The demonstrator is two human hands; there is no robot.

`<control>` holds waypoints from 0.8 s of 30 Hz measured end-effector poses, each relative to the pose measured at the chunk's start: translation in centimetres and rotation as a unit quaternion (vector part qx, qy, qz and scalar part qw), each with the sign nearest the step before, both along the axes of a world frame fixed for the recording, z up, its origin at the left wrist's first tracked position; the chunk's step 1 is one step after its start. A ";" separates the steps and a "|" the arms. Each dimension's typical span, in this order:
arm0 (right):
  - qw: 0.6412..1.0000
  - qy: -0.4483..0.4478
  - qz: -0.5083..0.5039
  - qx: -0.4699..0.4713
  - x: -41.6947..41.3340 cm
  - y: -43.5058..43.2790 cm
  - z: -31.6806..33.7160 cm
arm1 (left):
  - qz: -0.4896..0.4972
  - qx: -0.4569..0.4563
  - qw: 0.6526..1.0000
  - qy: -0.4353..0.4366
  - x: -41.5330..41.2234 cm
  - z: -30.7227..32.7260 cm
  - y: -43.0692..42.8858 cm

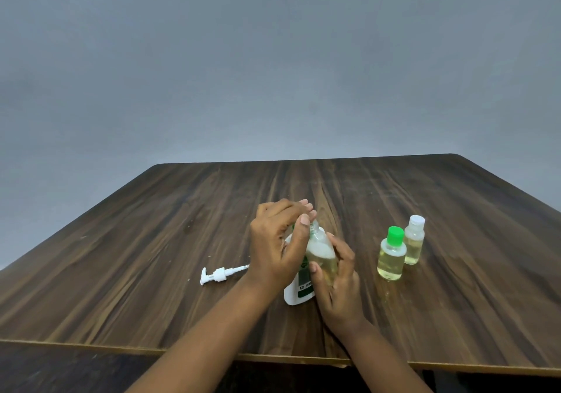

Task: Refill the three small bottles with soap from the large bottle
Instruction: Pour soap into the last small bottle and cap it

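My right hand (337,280) grips a small clear bottle (321,250) holding yellowish soap, tilted a little to the left. My left hand (279,241) has its fingers curled over that bottle's neck, and a bit of green shows under them; what they pinch is hidden. Right behind both hands stands the large white bottle (299,294) with a green label, its top hidden. To the right stand two small bottles with yellowish liquid, one with a green cap (392,254) and one with a white cap (414,241).
The white pump head (218,274) of the large bottle lies on the wooden table (151,241) to the left of my hands. The table's front edge runs just below my forearms. A grey wall rises behind the table.
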State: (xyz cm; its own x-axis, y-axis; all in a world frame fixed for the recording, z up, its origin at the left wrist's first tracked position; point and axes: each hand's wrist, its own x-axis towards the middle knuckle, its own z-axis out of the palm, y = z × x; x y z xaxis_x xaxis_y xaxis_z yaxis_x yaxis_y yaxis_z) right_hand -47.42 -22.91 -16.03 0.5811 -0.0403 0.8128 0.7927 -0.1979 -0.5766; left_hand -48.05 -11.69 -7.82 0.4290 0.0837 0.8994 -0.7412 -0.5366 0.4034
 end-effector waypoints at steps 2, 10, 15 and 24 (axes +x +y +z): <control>1.000 0.012 0.019 0.001 -0.3 -0.1 -0.1 | 0.004 -0.002 1.000 -0.005 0.1 -0.5 -0.1; 1.000 -0.001 -0.005 0.008 0.1 0.1 0.0 | 0.009 0.001 1.000 -0.009 0.0 0.3 -0.6; 1.000 -0.018 -0.006 0.009 0.2 0.0 0.0 | 0.018 0.014 1.000 -0.019 0.0 0.4 -0.5; 1.000 -0.005 0.002 -0.010 -0.2 -0.1 0.0 | 0.027 0.008 0.999 -0.017 0.1 -0.9 -0.6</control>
State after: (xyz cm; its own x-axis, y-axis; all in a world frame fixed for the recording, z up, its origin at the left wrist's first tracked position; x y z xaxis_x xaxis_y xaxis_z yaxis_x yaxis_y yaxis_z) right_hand -47.64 -23.00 -16.05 0.5730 -0.0216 0.8193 0.7994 -0.2059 -0.5645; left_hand -47.91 -12.29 -8.70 0.3938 0.0917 0.9146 -0.7237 -0.5825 0.3700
